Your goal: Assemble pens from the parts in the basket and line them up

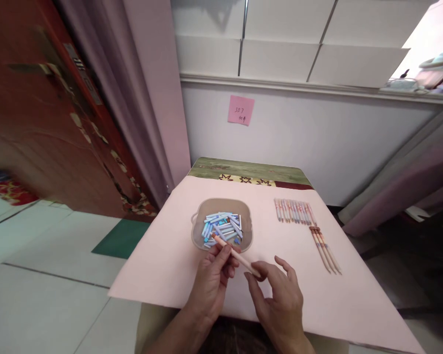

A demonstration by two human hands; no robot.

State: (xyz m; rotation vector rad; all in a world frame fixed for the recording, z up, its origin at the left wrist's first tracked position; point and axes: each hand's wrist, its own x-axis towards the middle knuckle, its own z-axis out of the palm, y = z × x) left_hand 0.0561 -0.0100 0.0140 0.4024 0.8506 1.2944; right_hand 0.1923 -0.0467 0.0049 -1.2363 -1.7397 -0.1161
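Note:
My left hand (216, 270) grips a pale pink pen (241, 258) with a brown end between thumb and fingers, slanted just in front of the bin. At the pen's lower right end is my right hand (278, 295), thumb and index finger closed around the tip, which they partly hide; its other fingers are spread. Behind the left hand stands a grey-beige plastic bin (245, 209) with blue, lilac and white pen parts (221, 227) lying loose in it. To the right, several slim patterned pens (295, 211) lie in a row. Nearer lie 3 pens (324, 250) with brown tops and pale pointed ends.
A pale pink sheet (162, 255) covers the table, whose green patterned far edge (251, 169) shows at the wall. A pink note (240, 110) is stuck on that wall. To the left are a purple curtain (121, 98) and a reddish-brown door (29, 108).

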